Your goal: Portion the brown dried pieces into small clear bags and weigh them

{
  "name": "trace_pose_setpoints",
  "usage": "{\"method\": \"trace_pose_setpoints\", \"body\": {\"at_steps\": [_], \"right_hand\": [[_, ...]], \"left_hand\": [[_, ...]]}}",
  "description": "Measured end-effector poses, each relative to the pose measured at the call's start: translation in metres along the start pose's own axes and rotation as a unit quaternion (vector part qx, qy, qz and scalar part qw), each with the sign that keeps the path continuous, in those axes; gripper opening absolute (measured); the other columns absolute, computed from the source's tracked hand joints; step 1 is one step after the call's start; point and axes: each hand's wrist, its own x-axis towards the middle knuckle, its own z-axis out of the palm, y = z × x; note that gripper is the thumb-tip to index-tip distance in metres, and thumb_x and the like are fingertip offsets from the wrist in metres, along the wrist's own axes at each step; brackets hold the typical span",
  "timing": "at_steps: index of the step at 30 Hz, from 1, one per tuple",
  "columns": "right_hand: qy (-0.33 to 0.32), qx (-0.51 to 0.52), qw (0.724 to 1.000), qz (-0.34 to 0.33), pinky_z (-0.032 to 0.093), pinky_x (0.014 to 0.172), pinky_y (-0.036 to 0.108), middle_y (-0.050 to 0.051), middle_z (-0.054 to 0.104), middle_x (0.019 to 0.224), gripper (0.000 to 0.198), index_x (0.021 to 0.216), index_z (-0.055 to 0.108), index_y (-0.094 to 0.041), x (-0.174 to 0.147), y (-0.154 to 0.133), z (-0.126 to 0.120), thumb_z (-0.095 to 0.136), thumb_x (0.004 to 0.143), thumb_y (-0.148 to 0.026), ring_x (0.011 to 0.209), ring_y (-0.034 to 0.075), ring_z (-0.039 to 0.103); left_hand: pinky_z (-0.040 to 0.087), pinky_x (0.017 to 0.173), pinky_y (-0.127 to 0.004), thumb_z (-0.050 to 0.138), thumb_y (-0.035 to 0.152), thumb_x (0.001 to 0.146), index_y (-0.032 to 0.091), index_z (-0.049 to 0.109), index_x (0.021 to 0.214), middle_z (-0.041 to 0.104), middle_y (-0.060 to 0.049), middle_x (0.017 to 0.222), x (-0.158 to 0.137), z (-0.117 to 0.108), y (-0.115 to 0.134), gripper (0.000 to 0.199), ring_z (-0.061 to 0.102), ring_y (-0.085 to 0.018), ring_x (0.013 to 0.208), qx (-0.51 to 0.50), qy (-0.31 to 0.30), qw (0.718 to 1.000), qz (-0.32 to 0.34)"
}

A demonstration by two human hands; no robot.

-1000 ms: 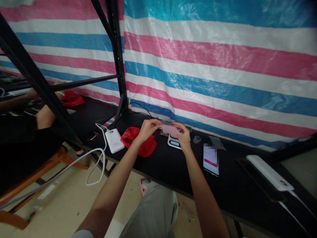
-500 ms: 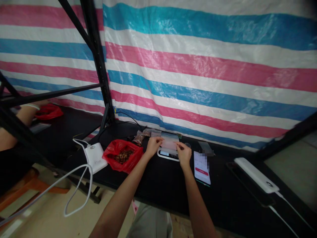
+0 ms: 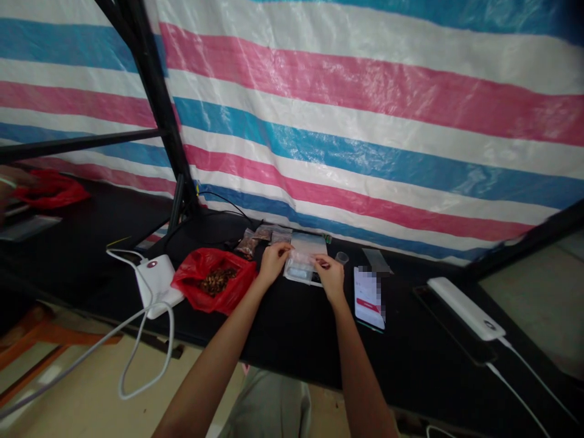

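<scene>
A clear plastic bag (image 3: 301, 260) is stretched between my two hands over a small white digital scale (image 3: 292, 280). My left hand (image 3: 274, 261) pinches the bag's left edge. On the other side my right hand (image 3: 331, 274) is closed on its right edge. Through the film the scale's display shows faintly. Left of my left hand lies an open red plastic bag (image 3: 187, 283) with small brown nut-like pieces (image 3: 218, 281) inside. Behind the hands rest several filled clear bags (image 3: 249, 243). A small round clear cup (image 3: 342, 258) stands just beyond my right hand.
A phone with a lit screen (image 3: 368, 298) lies on the black table (image 3: 296, 340), near a flat clear bag (image 3: 377, 260). White power banks with cables are at left (image 3: 157, 283) and far right (image 3: 465, 307). A black frame post (image 3: 159, 103) rises at left; another person's hand (image 3: 16, 177) is beyond it.
The clear bag has come lower and nearer over the scale's display, still held by both hands. The whole view has shifted, so the table things appear slightly up and left.
</scene>
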Motion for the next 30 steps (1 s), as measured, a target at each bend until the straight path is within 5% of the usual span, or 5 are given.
{"method": "trace_pose_setpoints", "body": {"at_steps": [30], "right_hand": [[-0.007, -0.089, 0.996, -0.03, 0.04, 0.059, 0.024, 0.0, 0.066, 0.071, 0.016, 0.074, 0.066, -0.024, -0.004, -0.01, -0.004, 0.052, 0.075, -0.032, 0.066, 0.016, 0.059]], "left_hand": [[0.041, 0.074, -0.029, 0.047, 0.018, 0.083, 0.018, 0.064, 0.085, 0.064, -0.005, 0.082, -0.012, -0.003, 0.005, 0.017, 0.056, -0.018, 0.08, 0.209, -0.023, 0.974, 0.079]]}}
